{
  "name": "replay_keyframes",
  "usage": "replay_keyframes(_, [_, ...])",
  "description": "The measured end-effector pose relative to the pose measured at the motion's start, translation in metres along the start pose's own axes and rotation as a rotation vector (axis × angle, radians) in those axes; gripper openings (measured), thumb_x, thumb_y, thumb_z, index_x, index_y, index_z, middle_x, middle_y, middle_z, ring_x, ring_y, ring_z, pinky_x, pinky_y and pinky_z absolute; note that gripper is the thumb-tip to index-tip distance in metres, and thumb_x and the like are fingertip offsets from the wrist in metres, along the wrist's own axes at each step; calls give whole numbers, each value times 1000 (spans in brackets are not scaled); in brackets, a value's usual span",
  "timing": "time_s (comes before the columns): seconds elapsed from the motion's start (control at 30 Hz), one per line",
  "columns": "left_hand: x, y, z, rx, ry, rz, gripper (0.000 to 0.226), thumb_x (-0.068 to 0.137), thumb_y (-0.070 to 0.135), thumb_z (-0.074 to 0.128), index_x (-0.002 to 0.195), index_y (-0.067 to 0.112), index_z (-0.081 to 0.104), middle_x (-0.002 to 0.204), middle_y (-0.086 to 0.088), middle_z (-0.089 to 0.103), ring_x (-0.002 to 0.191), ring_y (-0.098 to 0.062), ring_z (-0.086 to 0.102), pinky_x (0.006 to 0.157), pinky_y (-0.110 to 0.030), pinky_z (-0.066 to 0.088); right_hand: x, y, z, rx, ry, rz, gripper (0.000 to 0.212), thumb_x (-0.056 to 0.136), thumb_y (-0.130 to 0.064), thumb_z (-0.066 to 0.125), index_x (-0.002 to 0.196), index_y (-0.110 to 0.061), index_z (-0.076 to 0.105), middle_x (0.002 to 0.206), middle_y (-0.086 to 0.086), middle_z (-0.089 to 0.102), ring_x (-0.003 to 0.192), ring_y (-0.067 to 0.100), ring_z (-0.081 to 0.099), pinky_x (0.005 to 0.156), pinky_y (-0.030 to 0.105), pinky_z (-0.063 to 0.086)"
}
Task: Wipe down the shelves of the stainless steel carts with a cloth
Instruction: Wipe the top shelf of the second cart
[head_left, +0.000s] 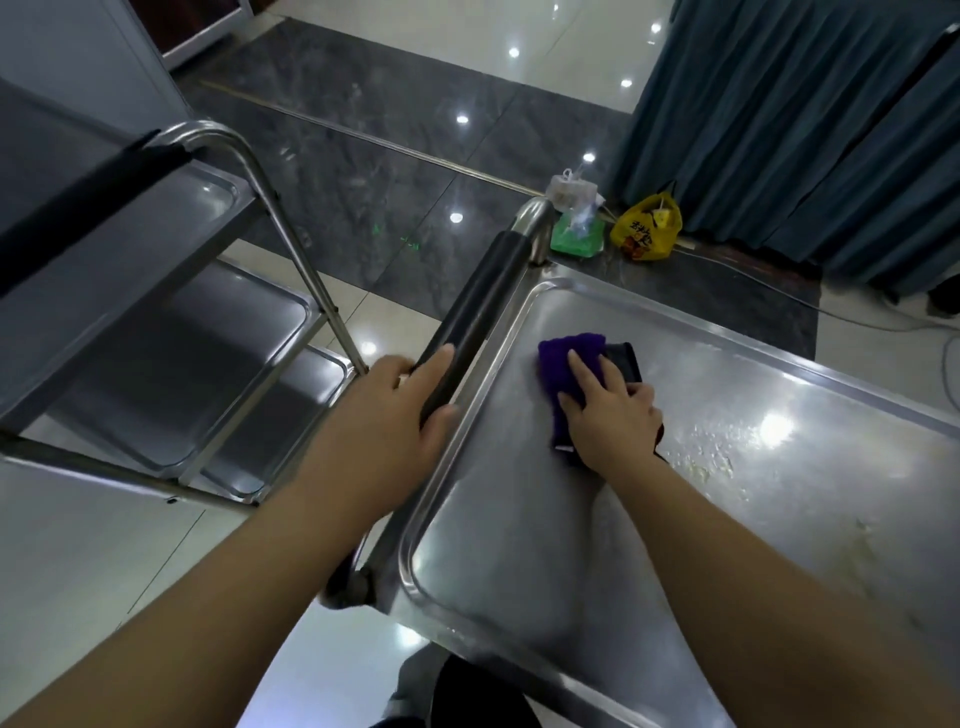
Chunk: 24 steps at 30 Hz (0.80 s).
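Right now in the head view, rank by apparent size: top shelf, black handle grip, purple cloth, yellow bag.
1. top shelf
2. black handle grip and purple cloth, alike; cloth partly hidden
3. yellow bag, though farther away

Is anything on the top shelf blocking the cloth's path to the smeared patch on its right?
Nothing visible. The right hand presses the purple cloth on the top shelf, and only bare steel lies between it and the whitish residue.
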<state>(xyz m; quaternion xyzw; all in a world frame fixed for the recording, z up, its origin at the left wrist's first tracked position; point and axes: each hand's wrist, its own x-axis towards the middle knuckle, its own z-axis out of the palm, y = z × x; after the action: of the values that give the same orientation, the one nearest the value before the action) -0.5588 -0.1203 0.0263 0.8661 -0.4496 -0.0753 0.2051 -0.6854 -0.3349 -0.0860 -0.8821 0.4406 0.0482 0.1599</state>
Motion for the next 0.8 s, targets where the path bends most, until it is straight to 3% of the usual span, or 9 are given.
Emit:
replay_keyframes(0.07, [-20,-3,-2,-50,5,-23,55,91,35,52,143,27,35,103,-8,52,77,-17,50,68,-28,43,-5,-11,-2,5,-7,51,54,96,-52,30,145,-48,9,156,-4,16,128,34,24,104,50,24])
replay_keyframes(0.17, [-31,-6,1,-63,21,-45,52,93,34,48,143,29,33,104,-8,49,80,-19,49,70,-32,45,-30,-43,2,4,-54,42,55,96,-51,28,146,-46,5,156,-4,13,130,39,20,105,56,21])
replay_keyframes(0.33, [-41,-15,1,-120,32,-59,52,94,35,45,144,31,30,108,-6,48,84,-17,51,75,-32,49,-104,-72,44,-123,-63,-476,53,94,-54,30,143,-53,8,156,-9,16,125,35,24,94,45,25])
replay_keyframes(0.4, [-46,-18,1,-130,36,-59,51,94,35,45,143,31,31,109,-7,49,87,-19,52,78,-36,50,-111,-56,47,-141,-71,-577,52,94,-54,31,141,-56,10,155,-12,18,124,32,27,94,43,26])
replay_keyframes(0.47, [-48,-17,1,-128,41,-55,50,94,35,45,143,31,32,111,-9,50,91,-24,53,81,-41,50,-97,-34,41,-120,-28,-423,52,93,-55,33,140,-57,11,155,-13,18,128,31,26,98,44,27])
replay_keyframes(0.57, [-48,-16,3,-121,59,-42,49,95,33,45,142,30,34,113,-11,51,96,-26,51,83,-41,48,-70,-23,26,21,-17,51,54,94,-52,33,143,-51,9,156,-7,16,131,38,21,104,53,23])
replay_keyframes(0.63, [-48,-17,4,-120,71,-32,48,95,32,46,142,28,36,114,-13,52,99,-28,51,84,-41,46,-73,-44,29,48,10,180,55,95,-51,32,144,-48,8,156,-5,14,130,42,18,103,56,18])
replay_keyframes(0.7, [-49,-18,5,-135,75,-33,48,95,32,46,141,27,38,115,-14,53,102,-30,51,87,-42,45,-98,-74,43,-15,15,32,55,94,-52,32,143,-50,8,156,-5,15,126,41,20,98,53,21])
replay_keyframes(0.8, [-51,-21,5,-172,80,-39,47,95,33,45,141,27,39,117,-11,54,106,-29,50,91,-44,44,-156,-88,67,-97,49,-437,53,90,-52,38,141,-50,24,150,-6,33,113,38,34,87,46,29])
